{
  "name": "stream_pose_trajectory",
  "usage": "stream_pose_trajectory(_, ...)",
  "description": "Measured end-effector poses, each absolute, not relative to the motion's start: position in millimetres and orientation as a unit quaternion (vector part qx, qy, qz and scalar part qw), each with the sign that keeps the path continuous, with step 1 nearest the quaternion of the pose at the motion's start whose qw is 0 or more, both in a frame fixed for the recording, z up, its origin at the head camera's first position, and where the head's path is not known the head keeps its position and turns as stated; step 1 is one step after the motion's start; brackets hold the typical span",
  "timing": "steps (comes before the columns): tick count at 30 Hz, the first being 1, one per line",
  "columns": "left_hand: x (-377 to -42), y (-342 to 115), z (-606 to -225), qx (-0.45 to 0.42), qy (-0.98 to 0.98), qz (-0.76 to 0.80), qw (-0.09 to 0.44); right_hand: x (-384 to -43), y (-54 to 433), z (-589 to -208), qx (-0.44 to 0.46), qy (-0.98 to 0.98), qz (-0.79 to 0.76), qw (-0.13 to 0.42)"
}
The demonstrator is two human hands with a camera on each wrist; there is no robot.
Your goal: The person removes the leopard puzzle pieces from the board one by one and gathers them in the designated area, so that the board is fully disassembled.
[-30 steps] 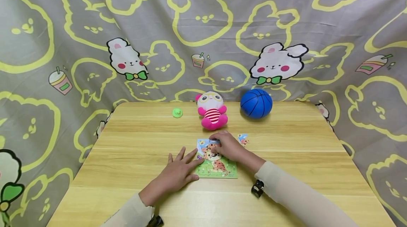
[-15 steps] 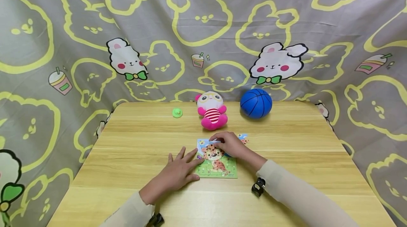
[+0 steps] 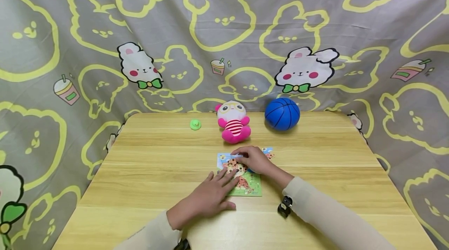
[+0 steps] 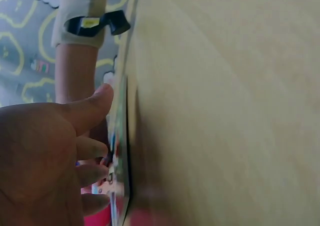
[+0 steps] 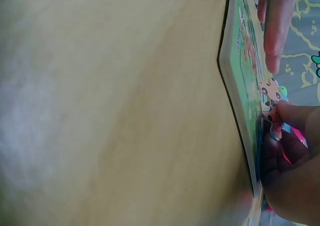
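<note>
A leopard jigsaw puzzle board [image 3: 254, 189] lies flat on the wooden table. Over its upper right part, my right hand [image 3: 258, 160] pinches a leopard-print puzzle piece [image 5: 271, 117] between thumb and fingers; the right wrist view shows this piece tilted up from the board. My left hand [image 3: 212, 194] reaches across the lower left of the board, fingers extended and thumb apart, hiding part of the picture. In the right wrist view its fingers [image 5: 276, 31] appear just above the board's surface. Whether they touch it I cannot tell.
Partly behind my right hand, another puzzle piece [image 3: 269, 152] lies on the table. Farther back sit a green toy duck [image 3: 195, 124], a pink and white plush toy [image 3: 234, 122] and a blue ball [image 3: 282, 114]. A patterned grey curtain [image 3: 245, 20] surrounds the table.
My left hand has moved right, from the board's left edge to over the leopard picture. My right hand shifted slightly at first, then stayed nearly still with the piece.
</note>
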State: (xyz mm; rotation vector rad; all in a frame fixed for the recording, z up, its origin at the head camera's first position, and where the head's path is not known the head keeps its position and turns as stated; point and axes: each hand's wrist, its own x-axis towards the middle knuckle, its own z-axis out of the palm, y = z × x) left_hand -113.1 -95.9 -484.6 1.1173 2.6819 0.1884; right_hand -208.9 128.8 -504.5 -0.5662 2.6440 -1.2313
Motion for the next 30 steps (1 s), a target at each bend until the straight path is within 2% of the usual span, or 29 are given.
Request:
stream_pose_trajectory(8,-110.3,-91.4,-495.0,0.387,0.913,0.044,0.12,-209.0,128.6,-505.3,-0.188,0.882,-0.424,0.087)
stream_pose_trajectory(19,-110.7,-90.1,-491.1,0.38,0.915,0.043,0.128,-210.5,130.0,-504.8,-0.176,0.872,-0.448,0.09)
stream_pose_trajectory(25,-110.5,-88.6,-488.9,0.377,0.916,0.038,0.133,-214.1,134.4,-501.5,-0.129,0.833,-0.526,0.108)
stream_pose_trajectory(30,-111.1,-88.4,-490.4,0.378,0.916,0.033,0.135,-214.0,136.8,-499.7,-0.125,0.833,-0.523,0.127)
